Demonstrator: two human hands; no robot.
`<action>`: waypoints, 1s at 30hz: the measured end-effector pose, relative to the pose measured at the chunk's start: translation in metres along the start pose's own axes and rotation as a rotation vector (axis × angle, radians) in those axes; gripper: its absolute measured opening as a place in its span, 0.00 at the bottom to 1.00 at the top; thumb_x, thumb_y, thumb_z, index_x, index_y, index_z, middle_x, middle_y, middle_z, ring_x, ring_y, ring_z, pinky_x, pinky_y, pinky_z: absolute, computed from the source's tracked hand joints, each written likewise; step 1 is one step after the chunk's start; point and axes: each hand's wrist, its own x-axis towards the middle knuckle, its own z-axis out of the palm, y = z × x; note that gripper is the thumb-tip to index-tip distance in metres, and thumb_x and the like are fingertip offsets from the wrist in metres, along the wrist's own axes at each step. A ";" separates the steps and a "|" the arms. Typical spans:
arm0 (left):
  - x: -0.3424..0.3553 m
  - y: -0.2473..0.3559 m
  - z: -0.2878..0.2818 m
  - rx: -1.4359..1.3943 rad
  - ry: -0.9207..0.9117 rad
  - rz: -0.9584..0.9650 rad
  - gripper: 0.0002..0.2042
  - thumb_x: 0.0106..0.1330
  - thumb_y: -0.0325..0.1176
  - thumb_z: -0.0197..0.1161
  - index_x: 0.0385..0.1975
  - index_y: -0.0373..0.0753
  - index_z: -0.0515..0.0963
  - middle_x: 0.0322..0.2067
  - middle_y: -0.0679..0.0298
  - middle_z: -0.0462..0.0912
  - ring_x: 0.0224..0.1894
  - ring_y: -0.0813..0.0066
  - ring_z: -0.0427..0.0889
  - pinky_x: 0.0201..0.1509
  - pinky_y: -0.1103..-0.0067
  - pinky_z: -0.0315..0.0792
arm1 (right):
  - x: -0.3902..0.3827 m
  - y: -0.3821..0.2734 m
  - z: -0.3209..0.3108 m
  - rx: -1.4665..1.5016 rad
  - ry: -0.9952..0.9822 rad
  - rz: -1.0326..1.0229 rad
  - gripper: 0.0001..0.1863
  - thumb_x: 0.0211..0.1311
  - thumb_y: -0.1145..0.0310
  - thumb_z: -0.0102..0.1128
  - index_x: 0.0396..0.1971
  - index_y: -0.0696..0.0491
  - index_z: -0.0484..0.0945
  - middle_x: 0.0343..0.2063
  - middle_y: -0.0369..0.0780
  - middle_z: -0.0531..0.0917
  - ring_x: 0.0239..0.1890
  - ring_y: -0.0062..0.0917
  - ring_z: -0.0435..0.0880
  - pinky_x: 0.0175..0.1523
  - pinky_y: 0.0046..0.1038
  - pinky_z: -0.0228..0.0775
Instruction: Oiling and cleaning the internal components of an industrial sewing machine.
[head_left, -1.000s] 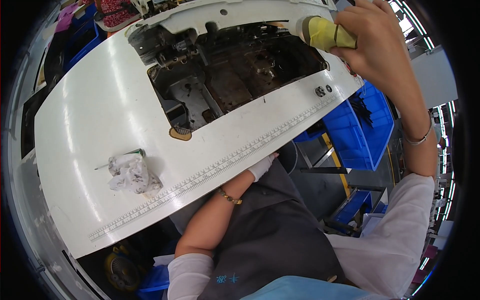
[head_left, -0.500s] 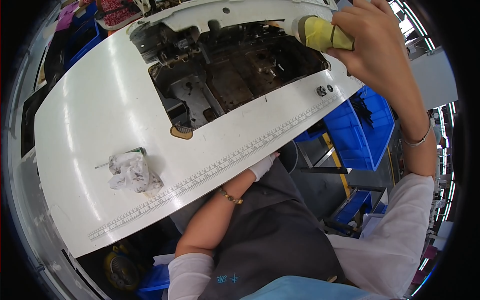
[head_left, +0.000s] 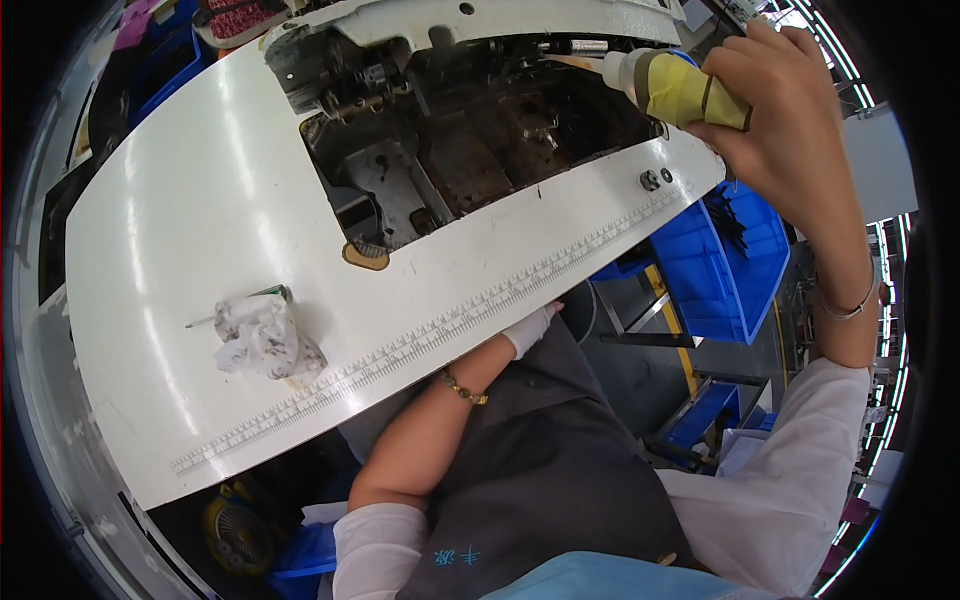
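In my right hand (head_left: 780, 95) is a squeeze bottle (head_left: 672, 85) wrapped in yellow tape, its fingers curled around it. The bottle lies tilted on its side, its pale spout end pointing left over the opening at the far side of the white table (head_left: 170, 230). Inside that opening is a dark, oily machine cavity (head_left: 480, 165), beneath a tipped-back white machine head (head_left: 465, 32). My left hand (head_left: 532, 330), partly covered in white, is by the table's near edge below the printed ruler (head_left: 430, 330); most of its fingers are hidden.
A crumpled, stained white cloth (head_left: 258, 335) lies beside a thin screwdriver (head_left: 240, 304) on the left of the table. Two small dark metal parts (head_left: 651, 180) sit near the right edge. A blue bin (head_left: 730, 290) stands below that edge, and a fan (head_left: 240, 535) is under the table.
My right hand and the bottle have shifted right and slightly down in view, and the spout end shows more. My left hand has barely moved.
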 end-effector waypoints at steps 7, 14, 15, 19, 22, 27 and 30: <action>0.001 0.008 -0.009 0.100 -0.001 0.020 0.10 0.53 0.24 0.64 0.35 0.37 0.73 0.32 0.63 0.76 0.36 0.71 0.75 0.41 0.75 0.74 | 0.008 -0.015 0.005 -0.241 0.085 0.060 0.14 0.31 0.66 0.69 0.08 0.52 0.70 0.13 0.36 0.70 0.22 0.28 0.69 0.37 0.30 0.55; -0.001 0.007 -0.003 0.037 -0.010 -0.031 0.07 0.58 0.30 0.62 0.35 0.38 0.76 0.32 0.62 0.78 0.34 0.70 0.76 0.40 0.75 0.72 | 0.011 -0.023 0.018 -0.277 0.106 -0.018 0.15 0.29 0.67 0.71 0.09 0.54 0.70 0.12 0.36 0.70 0.23 0.28 0.69 0.37 0.29 0.55; -0.001 0.005 -0.002 0.006 -0.014 -0.054 0.07 0.59 0.31 0.61 0.35 0.38 0.76 0.32 0.62 0.79 0.33 0.70 0.76 0.40 0.75 0.72 | 0.011 -0.025 0.019 -0.272 0.103 -0.022 0.15 0.29 0.67 0.71 0.09 0.54 0.70 0.12 0.36 0.70 0.23 0.28 0.69 0.37 0.29 0.55; 0.000 0.012 -0.009 -0.039 -0.146 -0.227 0.08 0.61 0.33 0.60 0.37 0.38 0.77 0.32 0.63 0.79 0.33 0.70 0.76 0.40 0.75 0.72 | 0.011 -0.023 0.027 -0.210 0.079 -0.059 0.14 0.28 0.68 0.70 0.09 0.54 0.70 0.13 0.36 0.71 0.23 0.27 0.69 0.37 0.29 0.55; -0.002 0.014 -0.012 -0.058 -0.188 -0.274 0.11 0.62 0.35 0.59 0.42 0.39 0.77 0.36 0.61 0.80 0.38 0.67 0.78 0.45 0.73 0.72 | 0.005 -0.007 0.032 -0.101 0.059 -0.101 0.12 0.31 0.71 0.69 0.17 0.55 0.74 0.17 0.37 0.73 0.26 0.29 0.71 0.41 0.30 0.59; -0.003 0.019 -0.013 0.089 -0.150 -0.122 0.20 0.63 0.41 0.57 0.54 0.44 0.71 0.55 0.58 0.72 0.57 0.60 0.69 0.60 0.70 0.61 | -0.014 0.021 0.026 -0.011 -0.044 -0.054 0.16 0.38 0.71 0.70 0.31 0.57 0.78 0.25 0.38 0.78 0.30 0.30 0.75 0.44 0.29 0.63; 0.000 0.015 -0.013 0.156 -0.250 -0.140 0.23 0.66 0.46 0.49 0.61 0.48 0.64 0.62 0.58 0.63 0.62 0.57 0.63 0.64 0.68 0.58 | -0.019 0.025 0.032 0.058 0.035 0.076 0.17 0.40 0.71 0.71 0.33 0.57 0.79 0.26 0.38 0.79 0.30 0.28 0.76 0.41 0.28 0.64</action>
